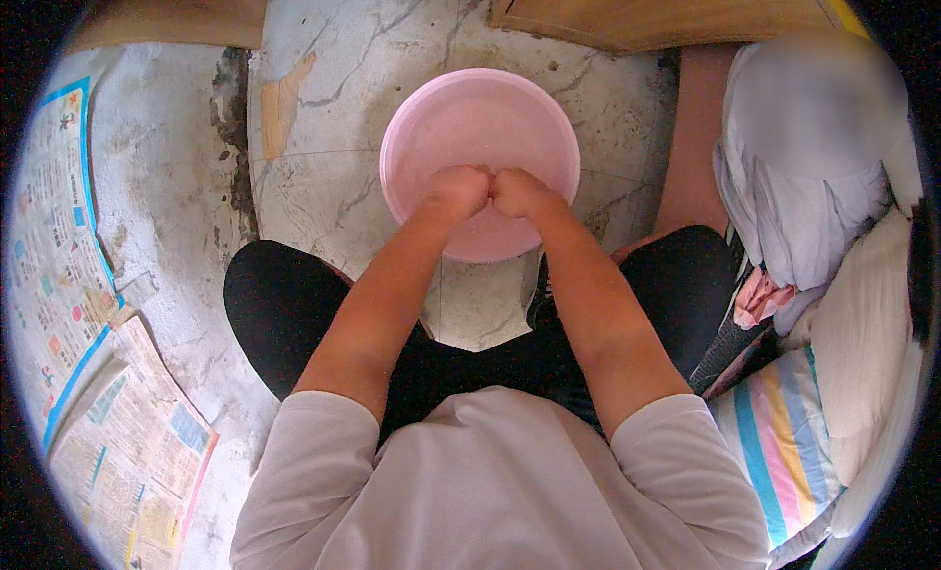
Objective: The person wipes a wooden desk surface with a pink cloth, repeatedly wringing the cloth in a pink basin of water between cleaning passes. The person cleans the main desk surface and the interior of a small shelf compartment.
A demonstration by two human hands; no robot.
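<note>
A round pink plastic basin [485, 114] stands on the marbled floor in front of me, between my bent legs. My left hand [462, 191] and my right hand [520, 192] meet over the near half of the basin, knuckles forward and fingers curled in. A small reddish patch shows where the hands come together. Whether it is skin or something pinched there, I cannot tell. The palms and fingertips are hidden. No water can be made out for sure in the basin.
Wooden furniture edges [662, 15] border the floor ahead. Printed posters [55, 254] cover the left side. At right are crumpled grey cloth [779, 232], partly blurred, a small pink cloth or wrapper [762, 298], and striped fabric [779, 445]. A dark shoe [542, 302] is close behind the basin.
</note>
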